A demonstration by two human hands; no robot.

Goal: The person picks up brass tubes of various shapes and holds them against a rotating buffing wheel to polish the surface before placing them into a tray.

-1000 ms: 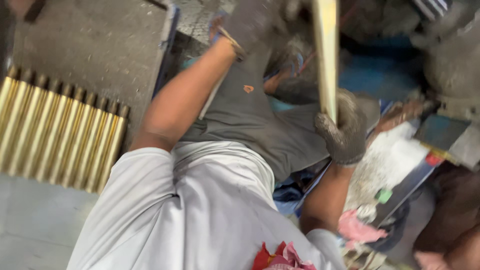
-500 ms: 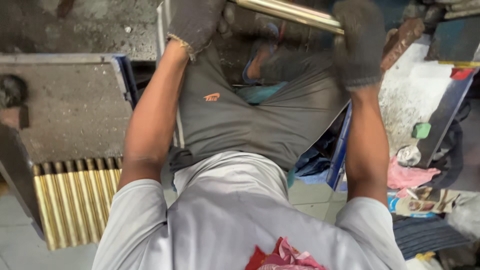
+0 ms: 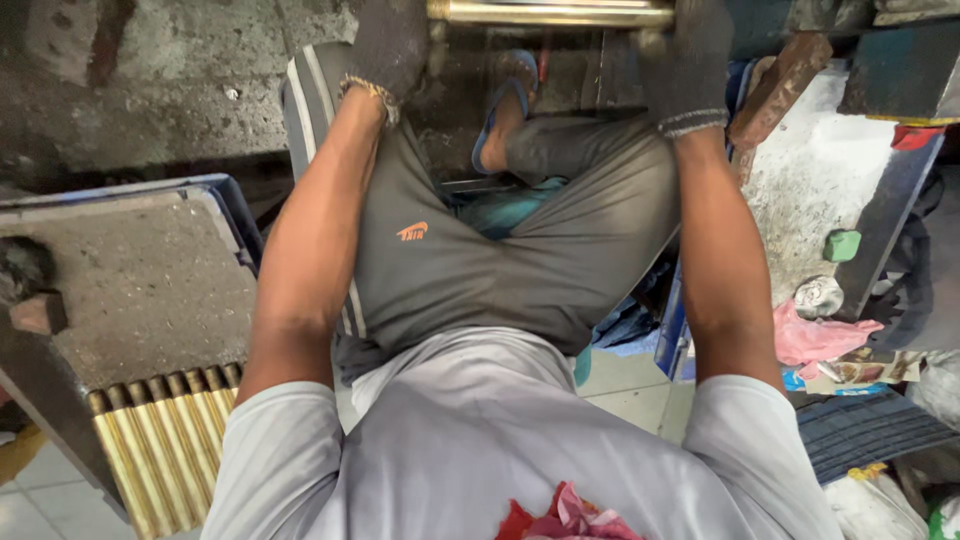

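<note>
A brass rod (image 3: 550, 13) was gripped at either end by the gloved left hand (image 3: 392, 45) and right hand (image 3: 688, 62), held level above the knees

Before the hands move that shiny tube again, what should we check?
1. Left hand gloved and on the tube: ok, it wraps the left end.
2. Right hand gloved and on the tube: ok, it wraps the right end.
3. Tube level: ok, it lies flat across the top of the view.
4. Whole tube in view: not ok, the picture's top edge cuts it off.
5. Foot away from the tube: cannot tell, it shows just below it.
6. Other tubes stacked tidy: ok, side by side at lower left.
</note>
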